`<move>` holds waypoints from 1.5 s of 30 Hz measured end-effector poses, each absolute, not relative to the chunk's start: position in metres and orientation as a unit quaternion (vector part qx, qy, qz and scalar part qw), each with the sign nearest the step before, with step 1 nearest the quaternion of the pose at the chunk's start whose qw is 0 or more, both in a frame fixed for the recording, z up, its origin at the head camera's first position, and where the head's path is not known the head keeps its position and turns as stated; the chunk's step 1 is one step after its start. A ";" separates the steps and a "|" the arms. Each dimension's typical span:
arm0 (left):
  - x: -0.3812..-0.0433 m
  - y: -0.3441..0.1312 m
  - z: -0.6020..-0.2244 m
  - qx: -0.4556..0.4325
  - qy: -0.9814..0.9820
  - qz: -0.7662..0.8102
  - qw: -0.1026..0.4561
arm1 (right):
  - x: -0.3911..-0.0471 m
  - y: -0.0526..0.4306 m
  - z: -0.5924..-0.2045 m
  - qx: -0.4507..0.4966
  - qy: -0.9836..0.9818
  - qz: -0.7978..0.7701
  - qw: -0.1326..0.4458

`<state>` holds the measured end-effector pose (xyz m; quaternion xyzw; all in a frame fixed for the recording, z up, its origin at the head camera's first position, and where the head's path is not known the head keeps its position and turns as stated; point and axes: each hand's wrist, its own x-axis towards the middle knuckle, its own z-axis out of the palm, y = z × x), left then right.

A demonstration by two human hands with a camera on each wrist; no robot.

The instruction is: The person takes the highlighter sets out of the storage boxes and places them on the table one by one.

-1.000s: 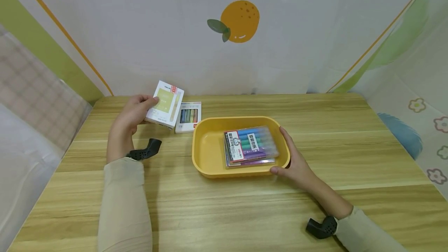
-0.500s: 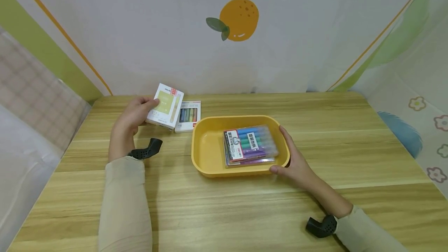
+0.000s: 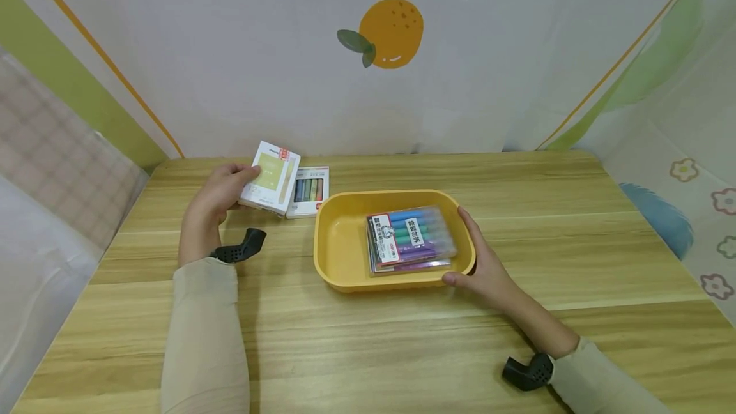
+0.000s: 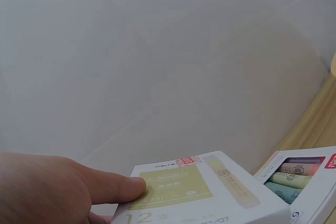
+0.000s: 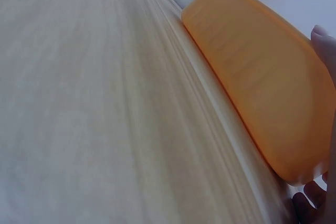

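My left hand (image 3: 221,189) pinches a white pen box (image 3: 270,177) with a yellow-green label, thumb on top and the other fingers mostly hidden beneath. In the left wrist view the box (image 4: 194,190) shows a "12" and a printed highlighter. Just to its right lies a flat white box of coloured highlighters (image 3: 309,191), partly overlapped by the held one. My right hand (image 3: 483,270) grips the right end of a yellow plastic basket (image 3: 342,241), thumb over the near rim. Inside the basket are stacked clear packs of coloured markers (image 3: 411,235).
The basket stands on a wood-grain table (image 3: 368,350). Behind it hangs a white cloth backdrop (image 3: 230,50) printed with an orange. A black wrist device (image 3: 240,248) sits on the left wrist, and a similar device (image 3: 528,374) on the right.
My left hand has lowered the pen box slightly, close beside the flat highlighter box. The right hand keeps its grip on the basket.
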<state>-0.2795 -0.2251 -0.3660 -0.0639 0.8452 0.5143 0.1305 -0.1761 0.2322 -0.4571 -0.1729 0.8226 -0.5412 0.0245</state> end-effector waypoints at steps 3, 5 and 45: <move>-0.280 -0.226 -0.366 -0.065 0.846 0.513 0.131 | -0.177 0.233 -0.458 -0.174 0.822 -0.541 0.023; -0.279 -0.226 -0.367 -0.066 0.846 0.513 0.132 | -0.177 0.233 -0.458 -0.174 0.822 -0.541 0.023; -0.287 -0.234 -0.386 -0.089 0.837 0.515 0.162 | -0.176 0.233 -0.457 -0.169 0.832 -0.528 0.022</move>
